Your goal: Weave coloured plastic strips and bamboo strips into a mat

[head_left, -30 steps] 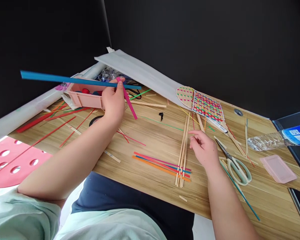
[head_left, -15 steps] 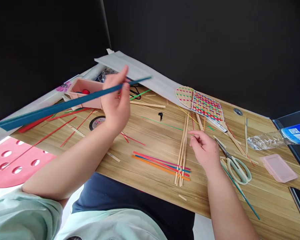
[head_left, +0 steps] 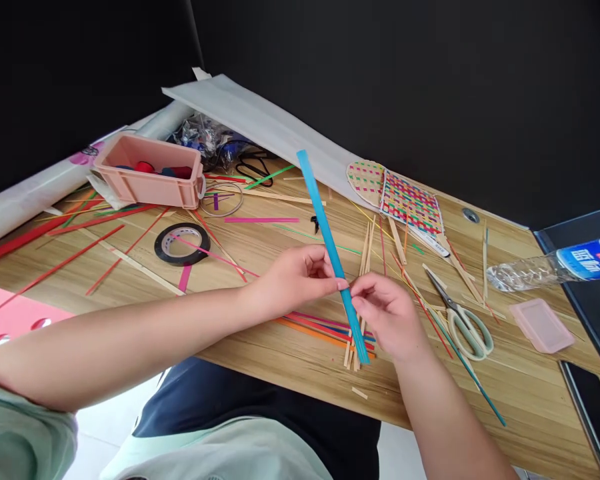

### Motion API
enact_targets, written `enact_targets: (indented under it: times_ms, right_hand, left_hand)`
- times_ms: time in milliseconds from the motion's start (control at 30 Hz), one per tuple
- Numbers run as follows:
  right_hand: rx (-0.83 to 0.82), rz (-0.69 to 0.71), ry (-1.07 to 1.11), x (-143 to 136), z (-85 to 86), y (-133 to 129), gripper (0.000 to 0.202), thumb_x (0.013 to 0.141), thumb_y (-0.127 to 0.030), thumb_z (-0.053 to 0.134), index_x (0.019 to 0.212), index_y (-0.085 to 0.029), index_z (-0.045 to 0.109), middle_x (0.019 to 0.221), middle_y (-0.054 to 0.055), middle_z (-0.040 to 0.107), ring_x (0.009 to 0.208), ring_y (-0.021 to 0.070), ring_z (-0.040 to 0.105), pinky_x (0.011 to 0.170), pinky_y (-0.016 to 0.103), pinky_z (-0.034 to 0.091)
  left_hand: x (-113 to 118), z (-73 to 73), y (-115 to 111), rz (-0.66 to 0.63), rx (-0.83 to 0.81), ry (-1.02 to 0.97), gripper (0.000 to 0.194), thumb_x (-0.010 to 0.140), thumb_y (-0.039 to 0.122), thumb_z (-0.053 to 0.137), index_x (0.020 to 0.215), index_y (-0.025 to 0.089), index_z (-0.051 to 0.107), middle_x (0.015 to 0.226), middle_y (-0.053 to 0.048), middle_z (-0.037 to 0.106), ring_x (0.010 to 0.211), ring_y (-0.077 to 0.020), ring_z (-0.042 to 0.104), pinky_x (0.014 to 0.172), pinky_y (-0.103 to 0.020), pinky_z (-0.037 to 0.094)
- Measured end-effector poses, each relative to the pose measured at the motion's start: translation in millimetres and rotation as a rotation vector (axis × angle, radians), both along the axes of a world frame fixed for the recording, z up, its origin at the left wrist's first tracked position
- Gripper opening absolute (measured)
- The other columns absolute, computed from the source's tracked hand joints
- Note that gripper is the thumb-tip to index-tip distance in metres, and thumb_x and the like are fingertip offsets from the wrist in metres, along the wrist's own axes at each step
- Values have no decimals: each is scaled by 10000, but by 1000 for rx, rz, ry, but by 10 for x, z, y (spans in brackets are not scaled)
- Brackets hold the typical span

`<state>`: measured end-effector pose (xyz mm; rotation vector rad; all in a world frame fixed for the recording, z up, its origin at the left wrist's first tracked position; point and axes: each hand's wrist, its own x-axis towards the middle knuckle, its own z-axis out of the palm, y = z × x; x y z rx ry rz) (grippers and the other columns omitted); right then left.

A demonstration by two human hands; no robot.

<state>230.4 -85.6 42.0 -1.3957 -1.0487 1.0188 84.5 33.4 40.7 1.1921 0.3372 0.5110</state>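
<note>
A bright blue flat strip (head_left: 323,217), with fine lines along its lower part, slants over the table in front of me. My left hand (head_left: 305,277) pinches it near its middle between thumb and fingers. From the other side my right hand (head_left: 387,313) has thumb and fingertips closed on it just below. Under the strip's lower end, plain wooden strips (head_left: 349,357) cross several coloured strips (head_left: 320,331) lying on the table. The crossing is partly hidden by the strip and my hands.
Scissors (head_left: 463,317), a pink lid (head_left: 543,325), a phone (head_left: 593,413) and a plastic bottle (head_left: 525,272) lie right. Woven fans (head_left: 413,200) rest at the back. Black tape (head_left: 161,248) and a pink bin (head_left: 147,187) stand left among loose strips.
My left hand has brought the blue strip from the upper left to the middle and turned it steeper. My right hand has shifted slightly left and closed on it.
</note>
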Motion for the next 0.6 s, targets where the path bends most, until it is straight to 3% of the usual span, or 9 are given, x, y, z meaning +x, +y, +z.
enact_targets:
  times_ms: [200,367,600]
  right_hand:
    - [-132,35,160,-35,11,-31,259,726,-407,777,716,-204,616,625,-35,567,520,74,474,466,195,392]
    - [-169,27,277,-63,51,-77,287,732,-426,774,724,-205,591,628,-32,580,538,88,494,491,209,394]
    - [-204,133,258,-74,39,-97,179,820,-304,698,739,-200,576,800,-14,622,649,80,514,594,200,434]
  left_hand:
    - [-16,25,15,-97,-103,31,339,641,331,852,703,137,580,685,32,624,649,-77,577,674,-226,464]
    - [-20,48,26,-182,-193,17,368,632,345,869,708,123,586,693,24,645,657,-71,585,673,-207,468]
    - [-67,30,34,-174,52,61,327,870,409,653,703,132,606,680,20,613,659,-76,546,669,-199,450]
